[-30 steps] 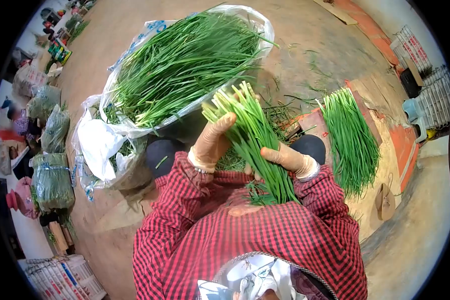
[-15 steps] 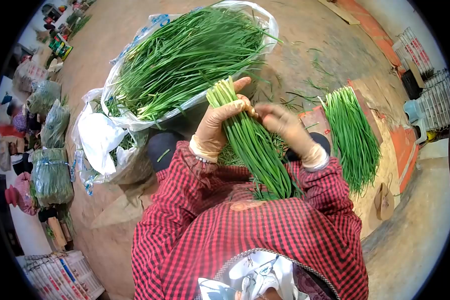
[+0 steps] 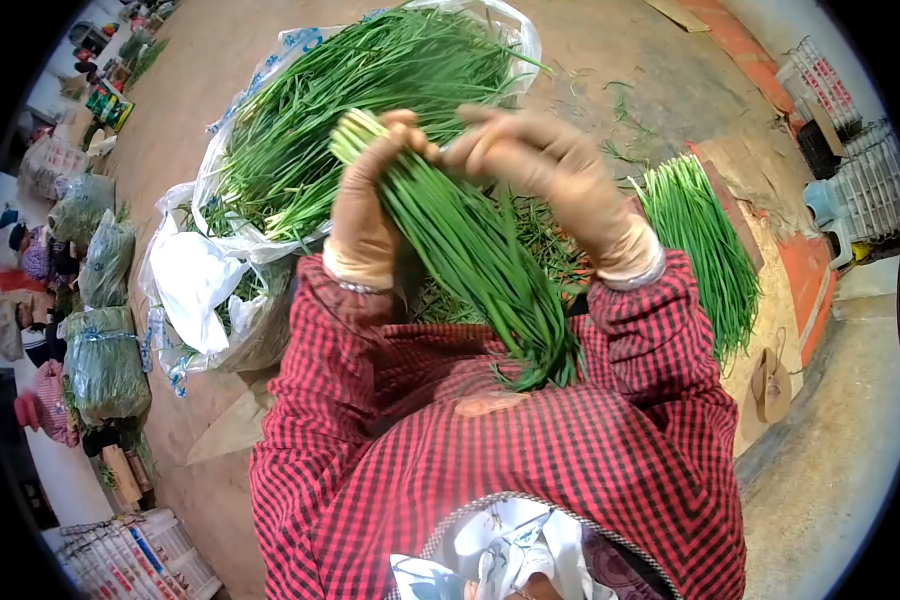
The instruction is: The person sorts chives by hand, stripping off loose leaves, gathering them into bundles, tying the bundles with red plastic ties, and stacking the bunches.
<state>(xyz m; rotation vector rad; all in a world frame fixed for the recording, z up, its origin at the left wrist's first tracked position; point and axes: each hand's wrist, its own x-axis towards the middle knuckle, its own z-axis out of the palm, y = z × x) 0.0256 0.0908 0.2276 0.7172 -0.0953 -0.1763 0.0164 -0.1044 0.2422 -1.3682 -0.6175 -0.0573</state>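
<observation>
In the head view, my gloved left hand [image 3: 368,195] is wrapped round the pale stem end of a bunch of green leafy stalks [image 3: 475,255]. The bunch slants down to the right, its leaf tips against the checked garment over my lap. My gloved right hand [image 3: 560,180] is raised beside the stem end, its fingers curled and blurred; whether they pinch anything is hidden. A large heap of the same stalks [image 3: 360,110] fills an open plastic bag [image 3: 523,50] beyond my hands. Another bunch [image 3: 698,255] lies at the right, its stem ends pointing away.
Loose leaf scraps [image 3: 625,110] lie on the floor. A sandal [image 3: 771,385] is at the lower right, with crates [image 3: 865,185] and a blue stool [image 3: 825,210] beyond. Wrapped bundles [image 3: 107,365] line the left, near other people. Another crate [image 3: 145,555] stands at the lower left.
My left hand has moved left and away from my body with the bunch. My right hand first let go of the bunch's leafy part, then rose to near the stem end.
</observation>
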